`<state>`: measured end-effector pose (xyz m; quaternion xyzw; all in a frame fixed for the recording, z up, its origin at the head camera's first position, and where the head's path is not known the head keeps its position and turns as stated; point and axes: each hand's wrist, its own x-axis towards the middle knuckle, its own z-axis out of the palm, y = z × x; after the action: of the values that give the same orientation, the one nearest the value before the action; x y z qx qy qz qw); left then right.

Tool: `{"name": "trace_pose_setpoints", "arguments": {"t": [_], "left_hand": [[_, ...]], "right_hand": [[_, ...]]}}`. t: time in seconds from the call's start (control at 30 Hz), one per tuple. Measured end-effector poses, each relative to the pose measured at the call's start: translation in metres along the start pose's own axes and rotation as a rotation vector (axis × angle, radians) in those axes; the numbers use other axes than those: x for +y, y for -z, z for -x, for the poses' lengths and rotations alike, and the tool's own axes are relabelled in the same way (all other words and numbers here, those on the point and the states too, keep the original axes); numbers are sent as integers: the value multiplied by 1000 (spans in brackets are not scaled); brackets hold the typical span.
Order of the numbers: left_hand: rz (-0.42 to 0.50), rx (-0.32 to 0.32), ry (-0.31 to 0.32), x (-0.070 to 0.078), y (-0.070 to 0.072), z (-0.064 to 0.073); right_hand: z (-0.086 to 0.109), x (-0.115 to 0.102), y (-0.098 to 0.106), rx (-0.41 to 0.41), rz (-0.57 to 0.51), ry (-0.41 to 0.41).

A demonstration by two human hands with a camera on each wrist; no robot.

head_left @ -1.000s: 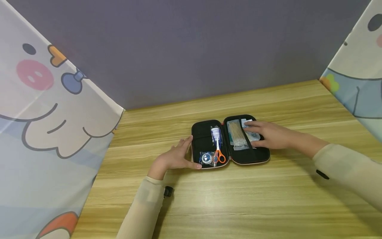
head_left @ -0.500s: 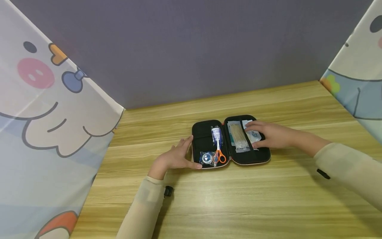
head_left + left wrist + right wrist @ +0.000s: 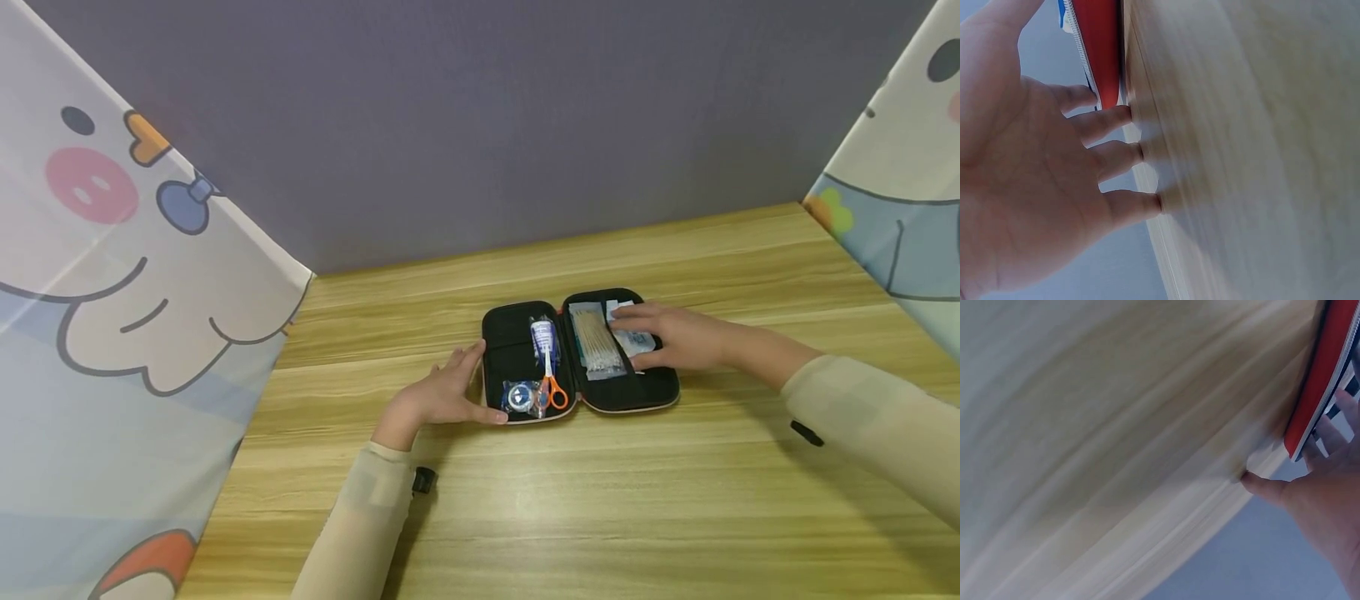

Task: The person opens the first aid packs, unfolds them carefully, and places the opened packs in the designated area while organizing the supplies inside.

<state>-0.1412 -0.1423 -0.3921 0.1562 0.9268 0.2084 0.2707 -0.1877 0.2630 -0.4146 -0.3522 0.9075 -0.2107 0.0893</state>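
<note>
From my seat I have the case [image 3: 513, 360] lying unfolded on the wooden table [image 3: 525, 508], its two black-lined halves side by side between the hands.

The left hand [image 3: 438, 396] touches the left half, thumb at the near corner and fingers spread along the outer side. My left wrist view confirms the fingers are apart, with the lower ones reaching the tabletop; the thumb runs out of that picture at the top, as does most of the case's red shell. A blue-and-white sliver up there is too cropped for me to identify.

The right hand [image 3: 686, 337] lies over the right half, its fingers apart from the thumb, with part of a white packet [image 3: 636, 342] showing between them. The hand covers the rest of that packet, and I can't tell whether the fingertips press on it or on the lining. My right wrist view crops the hand at the edge, and its thumb is hard to pick out; one finger there points down to the table, away from the others.

Beside the white packet I get a clear bag of cotton swabs [image 3: 598, 343]. In the left half, orange-handled scissors [image 3: 556, 392] lie partly across a blue-and-white tube [image 3: 542, 333], whose lettering is too small to read. Near them is a wrapped round item [image 3: 519, 397]; glare on the plastic blurs its details.
</note>
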Motion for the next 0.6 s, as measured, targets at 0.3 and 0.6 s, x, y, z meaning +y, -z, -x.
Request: {"name": "trace_pose_setpoints", "arguments": {"t": [0.3, 0.6], "left_hand": [[-5, -2, -2, 0, 1, 0], [-2, 0, 3, -1, 0, -1]], "right_hand": [[4, 2, 1, -18, -60, 41], [-1, -4, -4, 21, -48, -16]]}}
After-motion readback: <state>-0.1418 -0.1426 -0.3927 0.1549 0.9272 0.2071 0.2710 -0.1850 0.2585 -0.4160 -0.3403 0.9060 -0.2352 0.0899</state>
